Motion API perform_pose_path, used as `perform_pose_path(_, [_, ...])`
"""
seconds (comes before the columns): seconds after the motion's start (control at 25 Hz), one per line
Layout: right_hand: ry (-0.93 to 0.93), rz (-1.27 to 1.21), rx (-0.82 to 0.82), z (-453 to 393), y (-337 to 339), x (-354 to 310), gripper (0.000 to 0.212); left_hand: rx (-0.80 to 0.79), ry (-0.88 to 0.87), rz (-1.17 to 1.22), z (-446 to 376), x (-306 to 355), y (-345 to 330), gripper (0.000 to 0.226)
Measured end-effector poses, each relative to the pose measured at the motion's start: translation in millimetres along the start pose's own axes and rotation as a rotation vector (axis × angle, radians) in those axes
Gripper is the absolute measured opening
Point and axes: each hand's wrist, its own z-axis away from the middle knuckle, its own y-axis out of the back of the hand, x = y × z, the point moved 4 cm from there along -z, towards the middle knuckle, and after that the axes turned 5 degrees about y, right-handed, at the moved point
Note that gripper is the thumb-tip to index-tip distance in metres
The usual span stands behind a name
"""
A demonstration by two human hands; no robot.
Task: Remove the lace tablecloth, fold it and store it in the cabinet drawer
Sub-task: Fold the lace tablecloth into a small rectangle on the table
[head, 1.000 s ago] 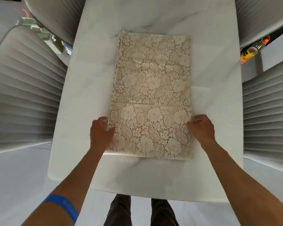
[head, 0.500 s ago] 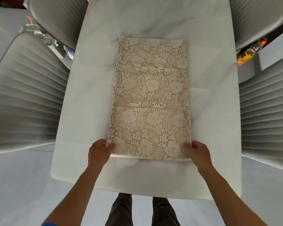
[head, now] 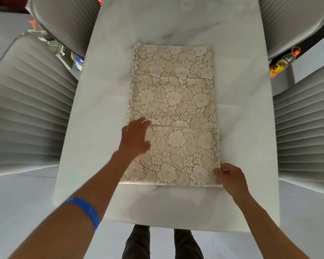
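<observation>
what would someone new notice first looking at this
The cream lace tablecloth, folded into a long rectangle, lies flat in the middle of the white marble table. The left hand rests open on its left side while the right hand pinches its near right corner. Ribbed grey chairs flank the table on both sides.

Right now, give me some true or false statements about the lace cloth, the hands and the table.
1. The lace tablecloth lies folded into a long rectangle on the marble table. True.
2. The right hand is at the cloth's near right corner. True.
3. The left hand is off the cloth, on a chair. False: it is over the cloth's left edge.
4. The left forearm has a red wristband. False: the wristband is blue.
</observation>
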Motion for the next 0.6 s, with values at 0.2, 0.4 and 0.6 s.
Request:
perform_pose_path(0.2, [0.034, 0.038, 0.012, -5, -2, 6, 0.016, -0.34, 0.058, -0.286, -59, -16, 7, 0.047])
perform_pose_path(0.4, [0.018, 0.026, 0.008, -3, -3, 6, 0.014, -0.347, 0.199, 0.429, -31, -57, 15, 0.022])
perform_pose_path(0.6, [0.006, 0.002, 0.01, 3, -1, 2, 0.017, -0.431, 0.46, 0.943, 59, -82, -10, 0.043])
